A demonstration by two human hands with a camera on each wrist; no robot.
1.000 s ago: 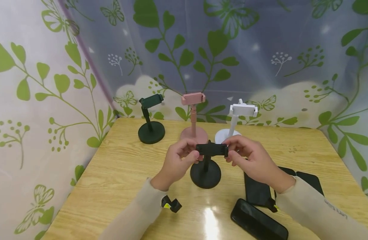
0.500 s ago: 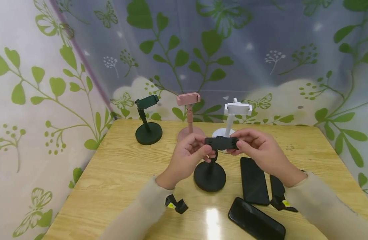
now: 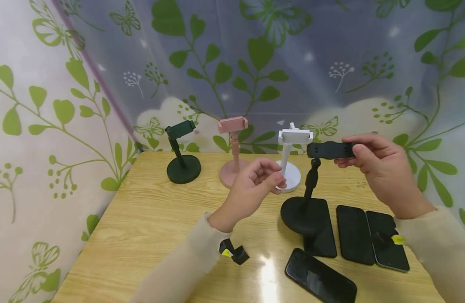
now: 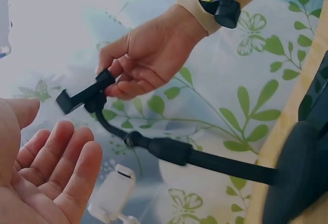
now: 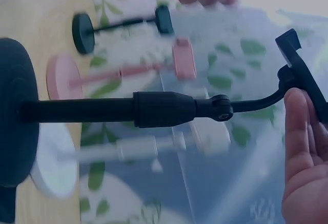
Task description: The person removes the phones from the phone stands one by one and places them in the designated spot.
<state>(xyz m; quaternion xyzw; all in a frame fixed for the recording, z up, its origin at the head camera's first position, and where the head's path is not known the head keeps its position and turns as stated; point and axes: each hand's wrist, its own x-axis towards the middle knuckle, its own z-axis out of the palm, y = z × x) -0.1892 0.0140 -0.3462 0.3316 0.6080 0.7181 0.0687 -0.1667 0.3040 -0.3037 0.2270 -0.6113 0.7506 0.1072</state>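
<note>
In the head view my right hand [image 3: 387,174] pinches the right end of the clamp on a black phone stand [image 3: 311,179]. Its round base hangs over one black phone [image 3: 322,242] and partly hides it; the base looks lifted and tilted. The right wrist view shows the stand's stem [image 5: 92,110], a joint and the curved neck up to the clamp beside my fingers [image 5: 297,116]. My left hand [image 3: 251,191] holds nothing, its fingers loosely bent in front of the white phone stand [image 3: 290,164]. The left wrist view shows this palm [image 4: 46,178] apart from the clamp.
A green phone stand [image 3: 184,168] and a pink one [image 3: 232,166] stand at the back of the wooden table [image 3: 141,235], left of the white one. Front right lie more phones: one slanted [image 3: 320,275] and two side by side [image 3: 355,235]. A patterned curtain [image 3: 224,97] hangs behind.
Both hands were on the black stand's clamp. The left has let go; the right has carried the stand rightward, so its base now overlaps a phone.
</note>
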